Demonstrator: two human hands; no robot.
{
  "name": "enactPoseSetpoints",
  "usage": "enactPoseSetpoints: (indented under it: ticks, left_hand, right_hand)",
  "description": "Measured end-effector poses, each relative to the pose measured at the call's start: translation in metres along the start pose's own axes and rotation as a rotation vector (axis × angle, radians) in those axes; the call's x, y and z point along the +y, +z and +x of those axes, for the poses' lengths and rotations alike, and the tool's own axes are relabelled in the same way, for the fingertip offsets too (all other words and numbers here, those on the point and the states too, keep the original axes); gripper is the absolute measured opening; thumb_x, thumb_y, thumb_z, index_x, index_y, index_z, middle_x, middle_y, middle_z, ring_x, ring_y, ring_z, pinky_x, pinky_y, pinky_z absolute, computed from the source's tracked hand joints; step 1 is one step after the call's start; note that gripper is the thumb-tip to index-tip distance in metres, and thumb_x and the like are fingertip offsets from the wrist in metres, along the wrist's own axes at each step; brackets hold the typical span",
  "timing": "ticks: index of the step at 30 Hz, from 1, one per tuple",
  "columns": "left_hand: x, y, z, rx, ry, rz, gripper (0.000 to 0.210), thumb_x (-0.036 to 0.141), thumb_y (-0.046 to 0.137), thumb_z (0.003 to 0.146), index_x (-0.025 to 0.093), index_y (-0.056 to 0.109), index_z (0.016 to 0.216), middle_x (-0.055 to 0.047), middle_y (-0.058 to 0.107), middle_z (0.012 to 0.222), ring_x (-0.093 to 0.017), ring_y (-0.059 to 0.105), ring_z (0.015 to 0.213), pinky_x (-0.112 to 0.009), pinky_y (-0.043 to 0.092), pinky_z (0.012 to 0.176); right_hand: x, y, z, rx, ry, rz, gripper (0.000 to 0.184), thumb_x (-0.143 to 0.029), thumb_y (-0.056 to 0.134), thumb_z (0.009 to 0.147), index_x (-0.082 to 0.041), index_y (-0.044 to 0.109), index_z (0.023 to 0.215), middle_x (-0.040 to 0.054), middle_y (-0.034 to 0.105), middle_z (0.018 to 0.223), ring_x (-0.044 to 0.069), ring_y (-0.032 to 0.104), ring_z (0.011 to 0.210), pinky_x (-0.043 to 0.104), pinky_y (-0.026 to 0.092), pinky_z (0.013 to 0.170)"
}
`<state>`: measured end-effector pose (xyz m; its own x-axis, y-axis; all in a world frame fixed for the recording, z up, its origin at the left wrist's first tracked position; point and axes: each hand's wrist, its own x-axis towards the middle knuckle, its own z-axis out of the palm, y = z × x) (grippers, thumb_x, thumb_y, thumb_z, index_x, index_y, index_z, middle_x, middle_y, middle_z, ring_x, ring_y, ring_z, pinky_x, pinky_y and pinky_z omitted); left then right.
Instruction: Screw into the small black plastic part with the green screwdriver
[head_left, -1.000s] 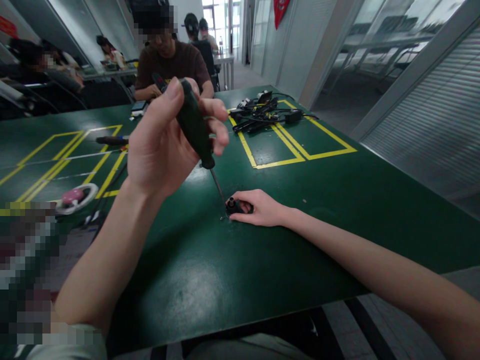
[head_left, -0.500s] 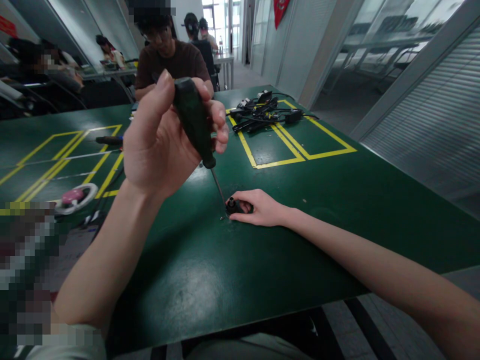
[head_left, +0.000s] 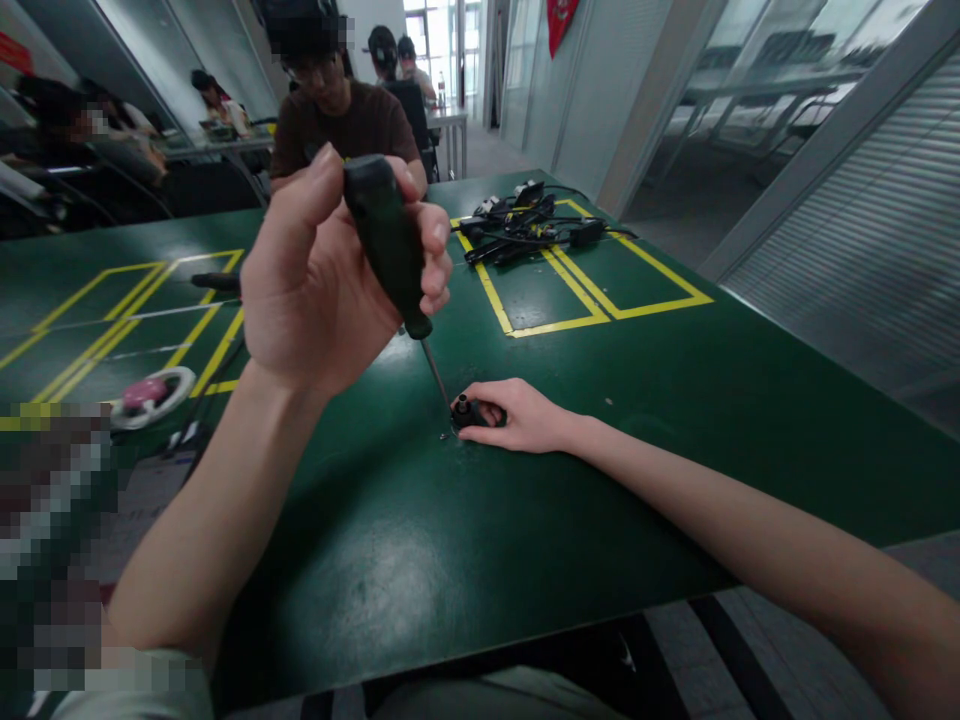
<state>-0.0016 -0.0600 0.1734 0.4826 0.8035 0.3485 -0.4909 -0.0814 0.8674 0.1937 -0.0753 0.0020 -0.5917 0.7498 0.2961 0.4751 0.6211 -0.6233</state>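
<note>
My left hand (head_left: pixel 330 270) is closed around the dark handle of a screwdriver (head_left: pixel 386 245), raised well above the green table. The thin metal shaft slants down to the right, its tip at a small black part (head_left: pixel 463 410) with a short round metal stub on top. Thumb and fingers of my right hand (head_left: pixel 514 415) pinch that black part against the tabletop from the right side. A tiny metal bit (head_left: pixel 443 436), perhaps a screw, lies just left of it. Whether the tip sits in a screw head is too small to tell.
Black cables and adapters (head_left: pixel 532 225) lie heaped on the table's far right, over yellow tape rectangles. To the left are a dark-handled tool (head_left: pixel 215 281) and a white ring with a pink middle (head_left: pixel 154 395). A person (head_left: pixel 349 130) sits across the table.
My left hand and the screwdriver handle have shifted very slightly left, with a small turn of the handle. My right hand and the black part have stayed in place.
</note>
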Motion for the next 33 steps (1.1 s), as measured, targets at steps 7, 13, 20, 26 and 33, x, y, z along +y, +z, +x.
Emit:
enactPoseSetpoints:
  ticks: [7, 13, 20, 26, 33]
  left_hand:
    - [0.0014, -0.0018, -0.0007, -0.038, -0.01, 0.012, 0.063, 0.038, 0.01, 0.108, 0.013, 0.064, 0.087, 0.0, 0.05, 0.064, -0.008, 0.051, 0.053, -0.02, 0.041, 0.049]
    - [-0.0006, -0.0025, -0.0002, -0.025, 0.035, 0.019, 0.054, 0.032, 0.015, 0.107, 0.015, 0.059, 0.081, -0.002, 0.06, 0.077, -0.011, 0.063, 0.059, -0.023, 0.048, 0.053]
    - [0.0011, -0.0061, 0.0003, -0.11, 0.01, -0.003, 0.075, 0.054, 0.002, 0.106, 0.015, 0.063, 0.085, 0.002, 0.041, 0.056, -0.008, 0.043, 0.045, -0.021, 0.033, 0.046]
    - [0.003, -0.0037, -0.0003, -0.077, -0.005, -0.007, 0.067, 0.044, 0.007, 0.109, 0.014, 0.059, 0.08, 0.001, 0.051, 0.065, -0.008, 0.055, 0.054, -0.021, 0.043, 0.052]
    - [0.002, -0.0042, 0.0005, -0.093, 0.005, 0.001, 0.069, 0.054, 0.004, 0.107, 0.017, 0.056, 0.081, 0.003, 0.041, 0.058, -0.008, 0.042, 0.044, -0.021, 0.03, 0.047]
  right_hand:
    - [0.0003, -0.0001, 0.0004, -0.012, 0.003, -0.007, 0.032, -0.042, 0.073, 0.093, -0.014, 0.067, 0.108, -0.0038, 0.058, 0.068, 0.012, 0.052, 0.058, 0.025, 0.038, 0.062]
    - [-0.0007, -0.0006, 0.0, -0.01, 0.007, -0.002, 0.032, -0.041, 0.074, 0.093, -0.013, 0.067, 0.107, -0.004, 0.057, 0.067, 0.012, 0.053, 0.057, 0.025, 0.038, 0.062]
    - [0.0006, -0.0003, 0.0001, -0.008, -0.006, 0.008, 0.031, -0.041, 0.074, 0.092, -0.013, 0.067, 0.106, -0.0045, 0.056, 0.067, 0.012, 0.052, 0.057, 0.024, 0.038, 0.061]
    - [0.0002, -0.0002, 0.0001, 0.001, -0.012, -0.001, 0.029, -0.04, 0.074, 0.092, -0.015, 0.067, 0.105, -0.0043, 0.057, 0.067, 0.011, 0.051, 0.057, 0.023, 0.038, 0.06]
    - [0.0013, 0.0008, -0.0002, 0.006, -0.012, -0.006, 0.03, -0.041, 0.074, 0.092, -0.015, 0.067, 0.106, -0.0041, 0.058, 0.067, 0.012, 0.051, 0.057, 0.024, 0.037, 0.06]
